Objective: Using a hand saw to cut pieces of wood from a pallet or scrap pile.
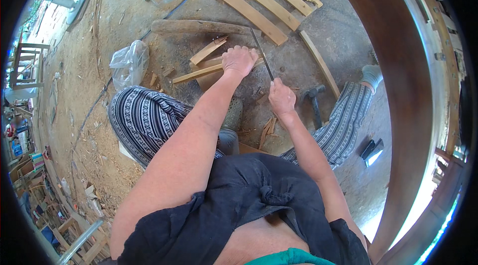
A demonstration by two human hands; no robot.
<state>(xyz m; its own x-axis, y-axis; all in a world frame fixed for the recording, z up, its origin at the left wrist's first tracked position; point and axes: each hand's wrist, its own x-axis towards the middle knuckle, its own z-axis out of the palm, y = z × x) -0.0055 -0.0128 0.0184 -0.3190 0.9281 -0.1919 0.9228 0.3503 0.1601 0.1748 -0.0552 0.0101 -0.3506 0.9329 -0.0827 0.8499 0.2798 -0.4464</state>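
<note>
Grey-brown floor (343,31) spread throughout. Dark beam (407,90) curving down the far right. Four pale slats (251,18) laid side by side at the top, with a lone slat (320,66) angled to their right. Log (201,27) lying crosswise just beyond the left hand (240,61). Clear plastic bag (131,65) well to the left of that hand. Pale strip (196,74) sloping from lower left to upper right, directly under the left hand: most of its length out to the left, a short end out to the right. Fingers curled down over it, grip closed narrow on the wood. Dark, thin blade (263,56) slanting up and left from the right hand (282,96), near end wrapped in that fist, tip by the log's right end. Blade just beside the strip's short end; touching or apart, cannot tell. Hammer (315,106) on the floor, to the right of the right hand. Short wood piece (208,51) between strip and log. Splinters (266,132) below the right hand.
</note>
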